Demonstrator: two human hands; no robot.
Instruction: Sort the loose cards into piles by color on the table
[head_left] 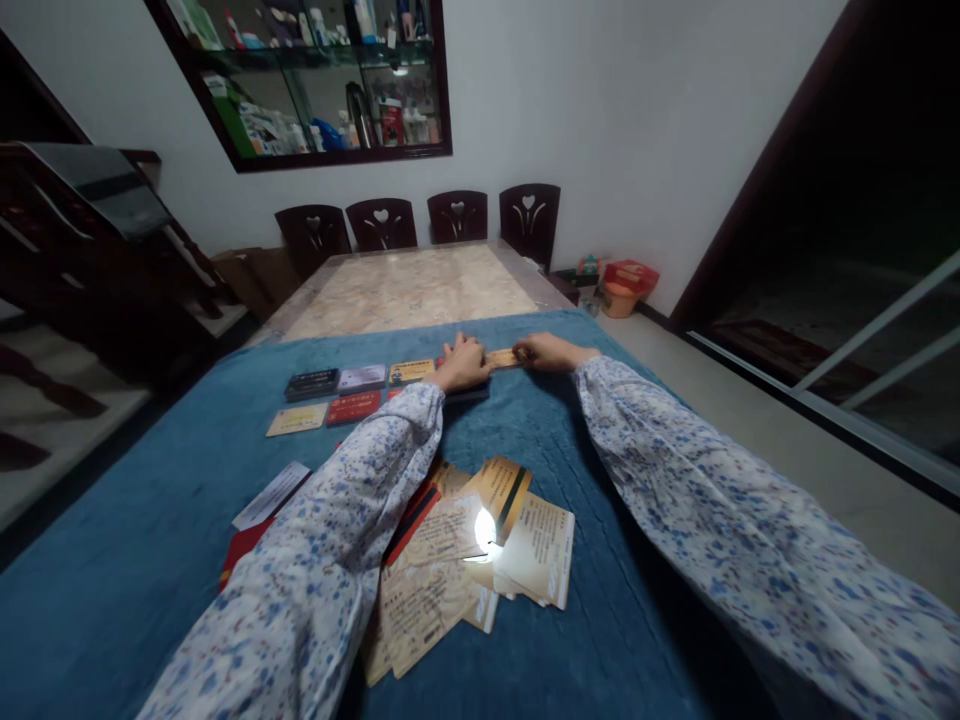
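Note:
Near the far edge of a blue cloth, my right hand [553, 353] has its fingers closed on the right end of a tan card [502, 358]. Just to the left, my left hand [463, 363] lies over the end of the card row with its fingers stretched and slightly apart, beside the card's left end. What lies beneath its palm is hidden. The row beside it includes a yellow card [410, 372], a silver-grey card stack [362, 378], a black card stack [313, 384], a red card stack [355, 407] and a pale yellow card [297, 419].
Closer to me lies a loose heap of tan cards [431, 600], with a bright light reflection on it. A white card [271, 494] and a red card [244, 548] are partly behind my left sleeve. The blue cloth [600, 600] covers the near part of a marble-patterned table [420, 285].

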